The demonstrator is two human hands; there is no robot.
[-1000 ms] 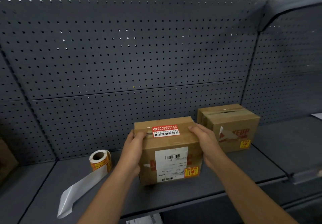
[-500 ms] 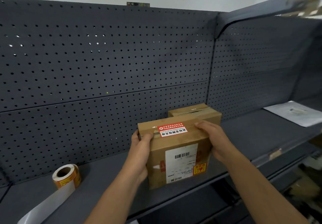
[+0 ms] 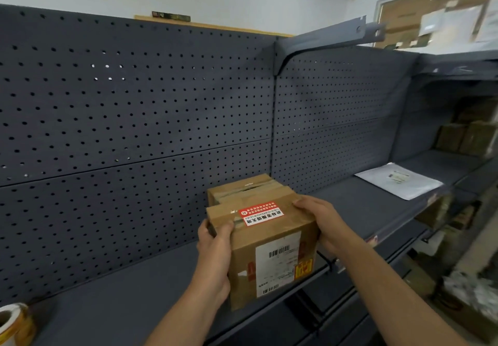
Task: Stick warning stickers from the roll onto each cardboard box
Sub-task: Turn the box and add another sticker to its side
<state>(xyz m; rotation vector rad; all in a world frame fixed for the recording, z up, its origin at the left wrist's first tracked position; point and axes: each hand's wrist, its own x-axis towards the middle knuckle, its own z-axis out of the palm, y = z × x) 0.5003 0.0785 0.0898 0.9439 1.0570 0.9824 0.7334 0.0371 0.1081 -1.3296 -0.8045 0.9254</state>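
Both hands hold the cardboard box (image 3: 272, 259)
Fingers (image 3: 304, 202) of the right hand (image 3: 323, 227) and left hand (image 3: 215, 256) curl round its top edges; it sits at the shelf (image 3: 121, 305) front, before a second box (image 3: 242, 188), sticker roll (image 3: 14, 324) far left

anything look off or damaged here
The rear box has wrinkled, peeling tape across its top. The held box, gripped by the left hand and right hand, is tilted, its red label upside down to the camera.
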